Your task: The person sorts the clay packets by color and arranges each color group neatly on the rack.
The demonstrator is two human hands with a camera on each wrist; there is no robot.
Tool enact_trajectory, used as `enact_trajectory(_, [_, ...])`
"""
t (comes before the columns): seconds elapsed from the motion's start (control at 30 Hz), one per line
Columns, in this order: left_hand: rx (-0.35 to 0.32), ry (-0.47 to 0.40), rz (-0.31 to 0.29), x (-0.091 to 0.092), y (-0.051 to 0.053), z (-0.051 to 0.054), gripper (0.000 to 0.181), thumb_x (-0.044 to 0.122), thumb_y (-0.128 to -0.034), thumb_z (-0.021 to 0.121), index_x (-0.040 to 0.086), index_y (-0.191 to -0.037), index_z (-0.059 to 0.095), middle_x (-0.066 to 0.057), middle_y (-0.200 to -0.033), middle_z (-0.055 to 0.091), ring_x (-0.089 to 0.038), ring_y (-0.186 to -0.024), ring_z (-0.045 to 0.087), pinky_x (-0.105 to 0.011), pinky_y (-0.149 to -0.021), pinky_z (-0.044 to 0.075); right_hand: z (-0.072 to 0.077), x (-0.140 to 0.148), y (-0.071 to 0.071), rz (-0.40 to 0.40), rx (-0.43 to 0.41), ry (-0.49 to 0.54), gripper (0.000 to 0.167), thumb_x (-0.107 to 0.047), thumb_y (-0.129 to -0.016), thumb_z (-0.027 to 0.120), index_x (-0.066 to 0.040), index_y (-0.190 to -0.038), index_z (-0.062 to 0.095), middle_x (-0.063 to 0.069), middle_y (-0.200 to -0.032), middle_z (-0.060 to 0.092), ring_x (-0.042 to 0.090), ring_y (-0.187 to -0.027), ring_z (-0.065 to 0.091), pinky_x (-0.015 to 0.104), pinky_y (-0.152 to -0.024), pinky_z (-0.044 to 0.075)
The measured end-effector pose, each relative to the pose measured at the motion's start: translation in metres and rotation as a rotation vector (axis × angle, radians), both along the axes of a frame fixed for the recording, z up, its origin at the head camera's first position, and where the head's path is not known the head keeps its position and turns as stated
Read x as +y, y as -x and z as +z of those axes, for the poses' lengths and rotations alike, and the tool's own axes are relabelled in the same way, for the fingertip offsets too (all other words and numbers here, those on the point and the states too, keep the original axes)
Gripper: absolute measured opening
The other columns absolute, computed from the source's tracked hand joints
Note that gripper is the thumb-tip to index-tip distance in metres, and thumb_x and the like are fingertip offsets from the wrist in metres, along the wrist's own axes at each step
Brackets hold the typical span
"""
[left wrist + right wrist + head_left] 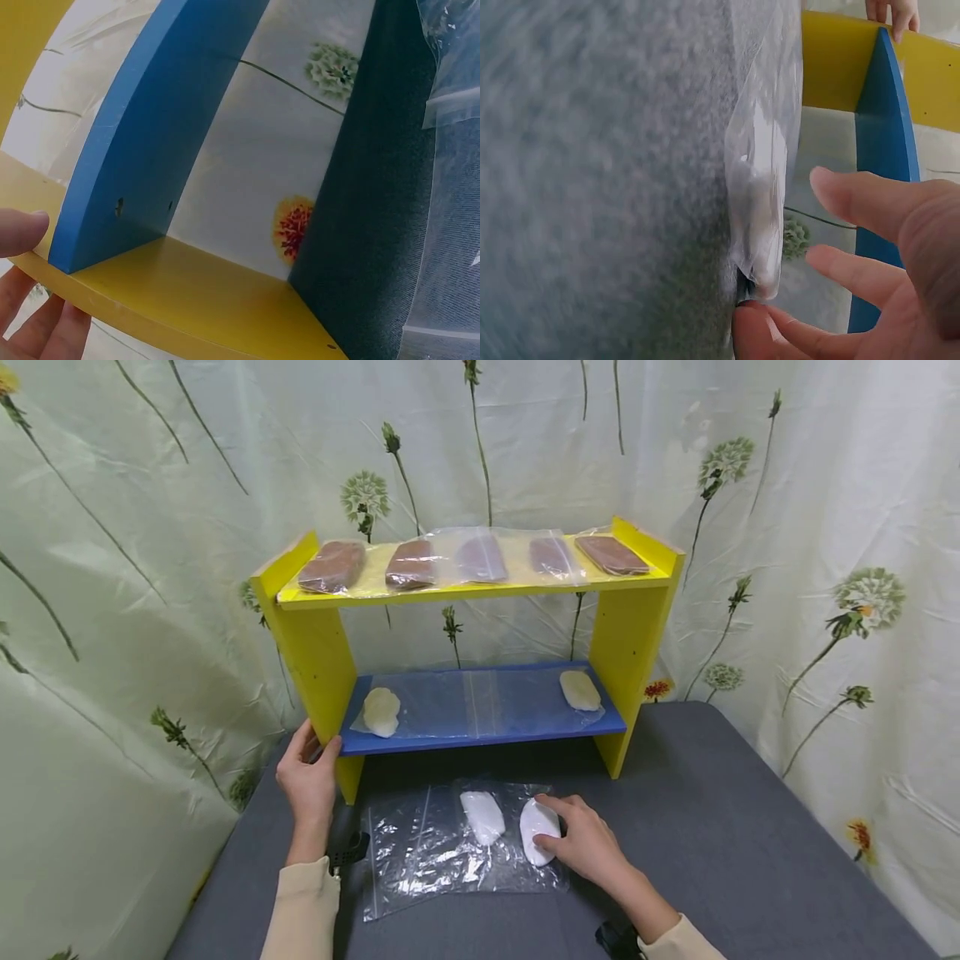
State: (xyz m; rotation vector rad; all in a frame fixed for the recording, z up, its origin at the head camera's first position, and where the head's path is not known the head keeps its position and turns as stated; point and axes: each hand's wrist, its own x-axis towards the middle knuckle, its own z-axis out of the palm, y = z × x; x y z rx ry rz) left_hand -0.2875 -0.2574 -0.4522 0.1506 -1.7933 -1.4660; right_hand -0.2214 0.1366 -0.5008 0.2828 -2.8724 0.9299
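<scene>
My left hand grips the yellow left side panel of a small two-tier shelf, thumb on the inner face, fingers outside. That thumb shows close to the blue board's end in the left wrist view. My right hand is at the right-hand white oval piece inside clear zip bags lying on the table. A second white piece lies left of it. In the right wrist view the fingers are spread, with lower fingertips by the bag's edge and the thumb apart from it.
Several bagged brown slabs lie along the yellow top shelf. On the blue lower shelf are two bagged cream-coloured pieces, one left, one right. A floral curtain hangs behind the grey table.
</scene>
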Motion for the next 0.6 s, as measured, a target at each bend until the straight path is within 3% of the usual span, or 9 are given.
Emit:
enact_trajectory(0.23, [-0.004,-0.022,-0.025,-0.0008,-0.0003,-0.0004,0.049,0.014,-0.091,0.076,0.031,-0.135,0.066,-0.004,-0.128,0.067,-0.023,-0.112,0.064,-0.027,-0.092,0.054,-0.0041,-0.0026,-0.0029,0.016,-0.01,-0.006,0.064,-0.031,-0.071,0.092,-0.024,-0.13,0.07,0.008,-0.116,0.062,0.027,-0.101,0.062,0.048,-0.073,0.053])
enact_trajectory(0.43, [-0.032,-0.024,-0.021,-0.0006,-0.0006,0.0002,0.048,0.016,-0.0919,0.076,0.032,-0.136,0.065,-0.003,-0.13,0.066,-0.025,-0.116,0.063,-0.032,-0.095,0.053,-0.0046,-0.004,-0.0036,0.027,-0.026,-0.012,0.063,-0.029,-0.069,0.094,-0.024,-0.128,0.072,0.008,-0.113,0.059,0.026,-0.099,0.061,0.045,-0.072,0.053])
enact_trajectory(0.6, [-0.045,-0.03,-0.022,-0.0019,-0.0007,-0.0002,0.048,0.016,-0.0921,0.076,0.033,-0.136,0.065,-0.003,-0.131,0.066,-0.026,-0.116,0.063,-0.033,-0.096,0.053,-0.0061,-0.0058,-0.0005,0.032,-0.019,0.032,0.063,-0.02,-0.066,0.095,-0.017,-0.125,0.072,0.008,-0.103,0.059,0.024,-0.092,0.059,0.043,-0.07,0.05])
